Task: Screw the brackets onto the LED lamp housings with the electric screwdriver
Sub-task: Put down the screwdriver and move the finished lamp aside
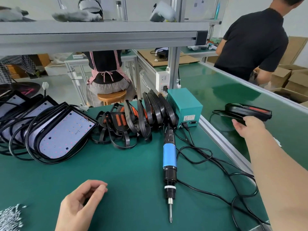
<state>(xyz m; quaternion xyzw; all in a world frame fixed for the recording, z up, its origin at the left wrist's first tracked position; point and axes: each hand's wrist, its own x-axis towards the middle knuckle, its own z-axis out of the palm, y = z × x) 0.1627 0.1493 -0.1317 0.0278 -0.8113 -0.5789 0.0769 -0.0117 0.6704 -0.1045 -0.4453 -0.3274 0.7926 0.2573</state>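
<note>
The right hand [248,126] is stretched far out to the right, past the aluminium rail, over the green belt [233,90]. Its fingers are wrapped under the near edge of a lamp [250,111]: a flat black moulded housing, red-orange insert showing on top, thin black bracket hoop hanging on its left. I can't tell whether it touches the belt.

The left hand [80,205] rests low on the tabletop [125,172], fingers loosely curled, thumb tip against the forefinger. Whether a screw is pinched there I cannot tell. The screws [10,217], a bright metal heap, lie just to its left.

What the next move turns on, I'd say, is the screwdriver [169,157]. It lies flat between the two hands, its long axis running almost straight away from the person, the bit [170,212] towards them and the corded end towards the teal power box [185,105]. It sits right of the left hand and well left of the right one, so the left is nearer. The barrel is a smooth blue sleeve between ribbed black sections, and its glossy cord [208,194] loops loose alongside, apt to drag.

More housings [146,114] stand on edge in a leaning row behind it, and white LED panels [63,135] in black rims are stacked further left.
</note>
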